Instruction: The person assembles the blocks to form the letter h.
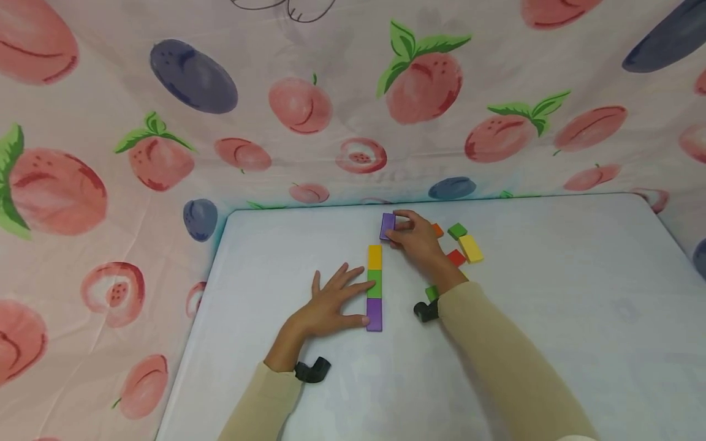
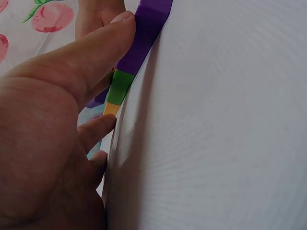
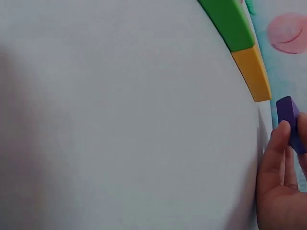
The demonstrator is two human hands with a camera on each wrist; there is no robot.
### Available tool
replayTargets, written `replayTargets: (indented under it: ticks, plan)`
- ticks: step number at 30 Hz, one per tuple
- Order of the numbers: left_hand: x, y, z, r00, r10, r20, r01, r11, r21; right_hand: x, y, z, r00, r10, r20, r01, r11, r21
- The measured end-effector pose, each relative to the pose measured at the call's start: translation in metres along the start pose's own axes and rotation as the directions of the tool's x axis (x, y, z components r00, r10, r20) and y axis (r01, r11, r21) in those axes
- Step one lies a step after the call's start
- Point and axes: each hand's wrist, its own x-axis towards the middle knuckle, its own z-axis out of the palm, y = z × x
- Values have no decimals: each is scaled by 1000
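Pinch, right hand point(image 1: 421, 242): 1 purple block point(image 1: 387, 225).

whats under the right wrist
Parts of a green block, a red block and a yellow sliver peek out beside the right wrist; whatever the wrist and sleeve cover can't be seen.

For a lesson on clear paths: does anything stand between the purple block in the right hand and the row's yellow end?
Nothing visible does: only a gap separates the held purple block from the yellow end block. Loose blocks lie to the right.
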Motion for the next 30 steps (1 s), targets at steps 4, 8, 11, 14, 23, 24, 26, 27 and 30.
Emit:
replayTargets:
  ticks: [4, 8, 11, 14, 23, 24, 26, 27, 30]
  plan:
    - [0, 1, 0, 1000, -1, 6, 1, 1000, -2, 2, 0, 4, 1000, -25, -11, 24, 999, -20]
    - [0, 1, 0, 1000, 2, 5, -2, 1000, -2, 2, -1, 5, 1000, -6, 15, 7, 999, -36]
    - [-1, 2, -1, 1000, 6, 0, -6, 1000, -6, 5, -1, 4, 1000, 16, 26, -15, 999, -39]
    - [-1, 2, -2, 1000, 11, -4, -11, 1000, -11, 7, 0, 1, 999, 31, 33, -30, 999, -41]
    - [-1, -1, -1, 1000, 15, -10, -15, 1000, -2, 6, 1, 2, 999, 22, 32, -21, 999, -42]
    - [-1, -1, -1, 1000, 15, -9, -15, 1000, -2, 6, 2, 3, 999, 19, 28, -17, 999, -43]
    - [0, -1, 0, 1000, 14, -6, -14, 1000, -1, 6, 2, 4, 1000, 16, 24, -15, 999, -42]
    - [0, -1, 0, 1000, 13, -5, -13, 1000, 1, 6, 2, 4, 1000, 17, 21, -16, 999, -42]
    - [0, -1, 0, 1000, 9, -2, -9, 1000, 6, 7, 2, 5, 1000, 25, 9, -24, 998, -58]
